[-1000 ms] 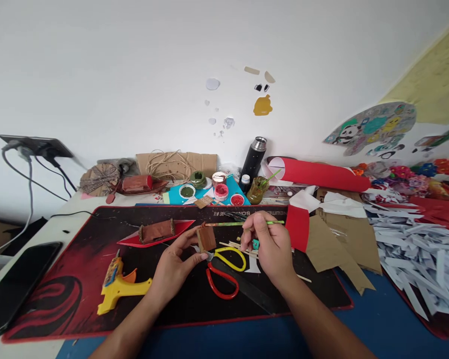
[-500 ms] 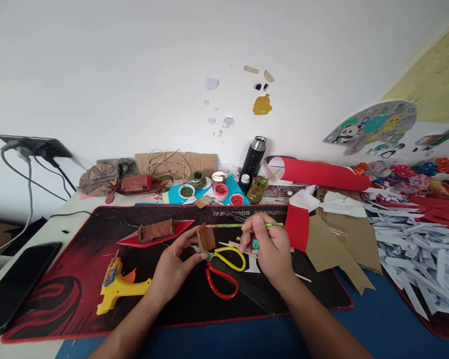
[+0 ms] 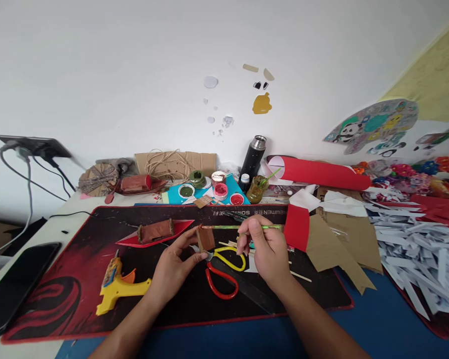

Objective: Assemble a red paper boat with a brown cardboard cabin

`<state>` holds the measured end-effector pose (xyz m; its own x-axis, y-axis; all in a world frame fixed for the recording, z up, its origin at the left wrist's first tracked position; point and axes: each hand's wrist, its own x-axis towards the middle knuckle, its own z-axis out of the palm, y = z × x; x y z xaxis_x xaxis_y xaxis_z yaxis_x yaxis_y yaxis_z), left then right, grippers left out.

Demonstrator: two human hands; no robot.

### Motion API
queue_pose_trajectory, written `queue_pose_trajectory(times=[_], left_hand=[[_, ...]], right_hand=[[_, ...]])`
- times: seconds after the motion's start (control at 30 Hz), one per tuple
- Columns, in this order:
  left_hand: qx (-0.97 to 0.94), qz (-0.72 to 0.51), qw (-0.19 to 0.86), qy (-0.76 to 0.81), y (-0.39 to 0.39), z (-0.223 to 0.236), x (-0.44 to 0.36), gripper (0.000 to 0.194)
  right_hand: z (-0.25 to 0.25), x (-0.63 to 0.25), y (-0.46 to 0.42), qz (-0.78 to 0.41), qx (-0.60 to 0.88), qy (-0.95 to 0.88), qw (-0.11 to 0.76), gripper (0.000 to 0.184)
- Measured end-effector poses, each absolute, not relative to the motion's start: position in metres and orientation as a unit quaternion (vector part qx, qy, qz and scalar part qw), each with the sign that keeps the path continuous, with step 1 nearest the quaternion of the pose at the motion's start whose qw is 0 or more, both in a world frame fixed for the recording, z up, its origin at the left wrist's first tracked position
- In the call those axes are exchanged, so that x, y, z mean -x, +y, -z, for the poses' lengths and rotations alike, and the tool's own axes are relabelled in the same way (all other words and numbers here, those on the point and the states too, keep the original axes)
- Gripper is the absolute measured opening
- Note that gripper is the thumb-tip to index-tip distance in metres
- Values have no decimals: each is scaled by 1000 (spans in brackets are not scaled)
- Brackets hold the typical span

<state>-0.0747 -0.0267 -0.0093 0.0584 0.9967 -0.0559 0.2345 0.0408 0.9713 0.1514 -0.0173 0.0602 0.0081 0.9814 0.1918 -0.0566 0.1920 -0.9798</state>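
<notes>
Left hand (image 3: 174, 267): small brown cardboard piece (image 3: 205, 240) pinched between thumb and fingers, held up over the middle of the black-and-red desk mat (image 3: 172, 311). Right hand (image 3: 265, 247): closed pen-style on a green-handled paintbrush (image 3: 224, 227), brush near level, reddish tip at the cardboard's upper left edge (contact or a hair off, can't tell at this size).

Scissors (image 3: 224, 297), one yellow loop and one red, lie on the mat just below the cardboard, between the hands. Yellow glue gun (image 3: 121, 287) is on the mat left of the left hand. Behind that hand: red boat model (image 3: 155, 232) with a brown rolled canopy.

Beyond the mat: open paint pots, red (image 3: 220, 190) and dark green (image 3: 186, 191), on blue sheet; murky jar (image 3: 255, 192) with another brush standing in it; black thermos (image 3: 252, 157), tilted. Cut cardboard (image 3: 327, 242) sits right of the right hand.
</notes>
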Motion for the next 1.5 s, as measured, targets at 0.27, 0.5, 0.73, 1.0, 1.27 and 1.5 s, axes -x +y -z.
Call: queue_pose_trajectory(times=[0.27, 0.5, 0.73, 1.0, 1.27, 1.5], left_hand=[[-561, -406, 460, 556, -26, 6, 75, 67], [-562, -410, 458, 553, -26, 7, 75, 67], [-554, -417, 459, 555, -28, 9, 76, 66], [-553, -422, 455, 555, -26, 9, 76, 65], [-528, -434, 475, 553, -26, 8, 76, 65], [-534, -426, 480, 550, -25, 8, 77, 67]], right_hand=[[-56, -154, -17, -455, 448, -535, 553, 54], [-54, -150, -18, -465, 437, -535, 553, 54], [-53, -160, -16, -439, 469, -522, 561, 54], [-55, -160, -16, -444, 472, -512, 564, 58], [-52, -167, -15, -434, 483, -492, 581, 57], [-57, -162, -21, -463, 443, -503, 579, 53]])
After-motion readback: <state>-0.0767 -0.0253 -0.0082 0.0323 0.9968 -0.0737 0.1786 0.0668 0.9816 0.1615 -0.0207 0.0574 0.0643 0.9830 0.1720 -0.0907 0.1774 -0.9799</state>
